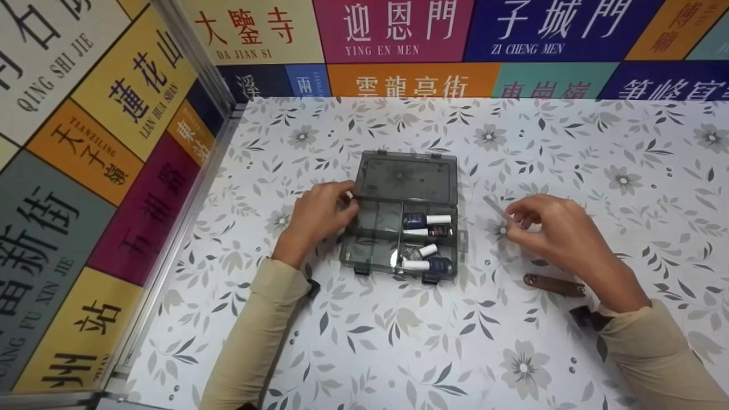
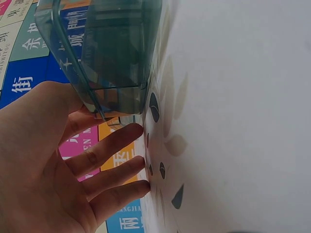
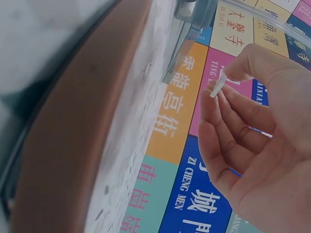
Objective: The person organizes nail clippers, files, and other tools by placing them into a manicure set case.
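Smoky-grey see-thru plastic box (image 1: 357,250), lid (image 1: 409,176) open on its far side. Key relation: a thin pale strip (image 1: 496,209) is off the box's R side, approx. level w/ the hinge line, apart from it. R hand (image 1: 555,228) has it up off the table, one end pinched btwn thumb & fingertip; free end points away from the grip, twd the lid. Long axis runs diag., far-L to near-R, so not parallel to the box's R edge. R hand is obv. the nearer. L hand (image 1: 316,213) is at the box's opp. side, fingers loosely spread, by the L wall nr the hinge; firm contact or not, can't tell. Polish btls (image 1: 414,221) lie in the box's R compts, i.e. strip side. Brown clipper-like thing (image 1: 555,285) lies R of box, nr its front edge.
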A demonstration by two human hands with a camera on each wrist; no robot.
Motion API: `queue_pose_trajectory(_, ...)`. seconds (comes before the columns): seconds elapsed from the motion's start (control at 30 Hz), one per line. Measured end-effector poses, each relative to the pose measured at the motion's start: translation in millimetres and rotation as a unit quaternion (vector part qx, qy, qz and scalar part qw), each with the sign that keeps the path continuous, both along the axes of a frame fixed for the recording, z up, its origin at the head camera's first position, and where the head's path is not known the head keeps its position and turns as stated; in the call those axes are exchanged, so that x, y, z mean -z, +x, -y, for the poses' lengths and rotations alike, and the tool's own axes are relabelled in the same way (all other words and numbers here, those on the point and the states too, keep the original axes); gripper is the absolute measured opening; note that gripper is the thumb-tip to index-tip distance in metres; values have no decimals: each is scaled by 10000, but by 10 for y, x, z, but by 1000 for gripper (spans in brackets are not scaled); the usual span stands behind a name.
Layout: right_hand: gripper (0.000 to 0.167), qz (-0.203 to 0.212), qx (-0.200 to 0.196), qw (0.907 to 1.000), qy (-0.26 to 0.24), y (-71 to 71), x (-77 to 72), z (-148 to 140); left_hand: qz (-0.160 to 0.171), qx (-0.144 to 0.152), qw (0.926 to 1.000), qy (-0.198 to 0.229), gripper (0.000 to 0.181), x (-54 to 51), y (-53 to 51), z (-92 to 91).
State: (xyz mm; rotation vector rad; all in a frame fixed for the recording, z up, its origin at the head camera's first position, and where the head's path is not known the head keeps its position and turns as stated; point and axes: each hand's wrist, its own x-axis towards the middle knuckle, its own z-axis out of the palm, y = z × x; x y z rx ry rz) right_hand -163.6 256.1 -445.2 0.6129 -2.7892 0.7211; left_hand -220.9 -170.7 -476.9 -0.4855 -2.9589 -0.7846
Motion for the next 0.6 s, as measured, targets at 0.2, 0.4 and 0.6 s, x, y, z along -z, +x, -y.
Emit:
queue_pose_trajectory(0.2, 17, -45, -128, 9999, -101, -15, -10, 121, 56, -12, 10000, 1, 15, -1, -2, 2)
queue_pose_trajectory(0.4, 19, -36, -392, 9987, -309, -30, -11, 253, 44, -37, 10000, 29, 17, -4, 3, -3)
queue_pose_trajectory(0.6, 21, -61, -580, 9976, -378, -50, -31, 402, 3, -21, 10000, -46, 15, -6, 4, 3)
